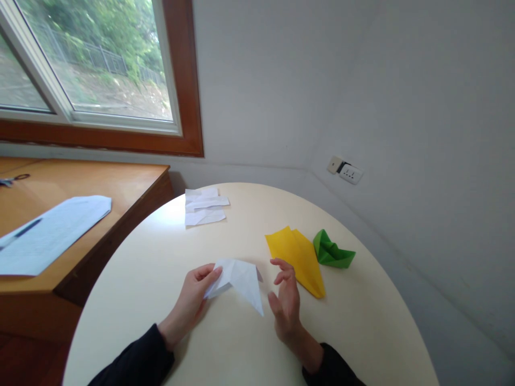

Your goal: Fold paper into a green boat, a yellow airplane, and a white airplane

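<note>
My left hand (192, 298) pinches the left end of a folded white sheet of paper (241, 274), thumb on top. The paper is creased, with a pointed flap hanging toward me on its right side. Just right of that flap, my right hand (286, 301) is open, its fingers curved and apart, touching nothing that I can make out. Behind the right hand lies a folded yellow paper (300, 257). Beside it sits a green folded paper boat (333, 251).
White paper strips (205, 206) lie at the far edge of the round cream table (132, 321). On the wooden desk (132, 179) to the left are papers (68, 225), a pen (24, 231) and scissors (14, 180). A wall socket (351, 173) is behind the table.
</note>
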`<state>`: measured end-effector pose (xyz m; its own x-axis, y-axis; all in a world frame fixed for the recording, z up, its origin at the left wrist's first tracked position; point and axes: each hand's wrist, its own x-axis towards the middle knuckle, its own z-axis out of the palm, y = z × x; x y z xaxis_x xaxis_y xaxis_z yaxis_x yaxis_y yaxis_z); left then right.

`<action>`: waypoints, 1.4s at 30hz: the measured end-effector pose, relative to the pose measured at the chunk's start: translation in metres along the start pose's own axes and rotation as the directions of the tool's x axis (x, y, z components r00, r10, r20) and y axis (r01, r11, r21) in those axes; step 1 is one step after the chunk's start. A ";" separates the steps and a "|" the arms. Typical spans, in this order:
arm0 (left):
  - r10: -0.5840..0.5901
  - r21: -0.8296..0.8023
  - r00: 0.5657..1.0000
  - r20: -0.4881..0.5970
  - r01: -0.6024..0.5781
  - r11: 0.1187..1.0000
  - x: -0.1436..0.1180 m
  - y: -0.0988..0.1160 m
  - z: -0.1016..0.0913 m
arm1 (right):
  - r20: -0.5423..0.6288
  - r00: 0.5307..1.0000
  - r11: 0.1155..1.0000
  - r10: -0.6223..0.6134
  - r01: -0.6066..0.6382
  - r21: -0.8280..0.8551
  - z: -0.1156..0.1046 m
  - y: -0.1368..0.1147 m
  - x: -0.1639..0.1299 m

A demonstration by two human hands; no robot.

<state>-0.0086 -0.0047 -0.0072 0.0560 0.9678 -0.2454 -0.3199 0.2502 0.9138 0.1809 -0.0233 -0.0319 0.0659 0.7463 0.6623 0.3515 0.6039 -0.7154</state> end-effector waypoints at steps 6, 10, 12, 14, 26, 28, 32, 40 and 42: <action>0.071 -0.047 0.997 -0.013 -0.071 0.996 -0.001 0.000 0.001 | 0.123 0.992 0.986 -0.013 0.033 -0.162 -0.002 -0.005 0.005; 0.086 -0.050 0.996 -0.004 -0.086 0.995 -0.004 0.004 0.005 | 0.162 0.985 0.975 -0.060 0.092 -0.201 -0.001 -0.011 0.007; 0.091 -0.051 0.996 -0.012 -0.092 0.994 -0.005 0.006 0.007 | 0.163 0.984 0.971 -0.076 0.110 -0.214 0.000 -0.012 0.007; 0.104 -0.059 0.994 -0.016 -0.105 0.993 -0.005 0.007 0.008 | 0.164 0.982 0.966 -0.089 0.125 -0.224 0.001 -0.012 0.006; 0.136 -0.125 0.988 0.071 -0.127 0.984 -0.006 0.005 0.009 | 0.222 0.970 0.960 -0.097 0.150 -0.235 0.006 -0.012 0.001; 0.124 -0.115 0.988 0.092 -0.113 0.987 -0.006 0.005 0.009 | 0.234 0.968 0.962 -0.089 0.144 -0.231 0.006 -0.012 0.000; 0.127 -0.076 0.987 0.095 -0.120 0.990 -0.004 0.002 0.007 | 0.272 0.958 0.961 -0.092 0.156 -0.227 0.006 -0.014 -0.001; 0.120 -0.042 0.981 0.152 -0.115 0.992 -0.005 0.000 0.008 | 0.334 0.934 0.949 -0.130 0.214 -0.230 0.007 -0.022 -0.001; 0.105 -0.036 0.979 0.175 -0.101 0.994 -0.007 0.003 0.009 | 0.339 0.931 0.944 -0.134 0.224 -0.243 0.007 -0.022 -0.001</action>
<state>-0.0010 -0.0101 0.0000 0.1868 0.9785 -0.0872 -0.3580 0.1505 0.9215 0.1664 -0.0354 -0.0182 -0.3021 0.7090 0.6372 0.5731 0.6692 -0.4730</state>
